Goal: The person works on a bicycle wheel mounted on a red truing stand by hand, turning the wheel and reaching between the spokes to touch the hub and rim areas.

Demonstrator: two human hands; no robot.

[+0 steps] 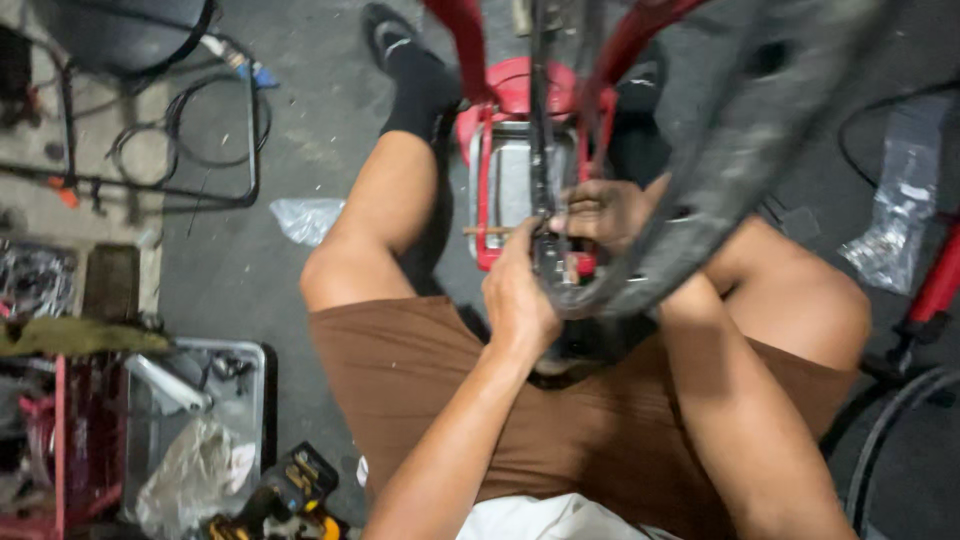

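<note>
1. Seen from above on a grey concrete workshop floor [310,120], a seated person in brown shorts works over a red bicycle frame [470,45], the landmark here.
2. The left hand [515,300] curls around a dark upright part at the frame's lower end; the right hand [605,212] grips the same spot from the other side, fingers clenched (the exact part is blurred).
3. A black tyre [720,150] arcs just right of the frame, crossing the right forearm.
4. Far left of the frame sit a clear plastic tray [250,360], a yellow-and-black power drill [290,490] and coiled black cables [190,130].
5. A crumpled plastic bag [305,218] lies between them and the frame.
</note>
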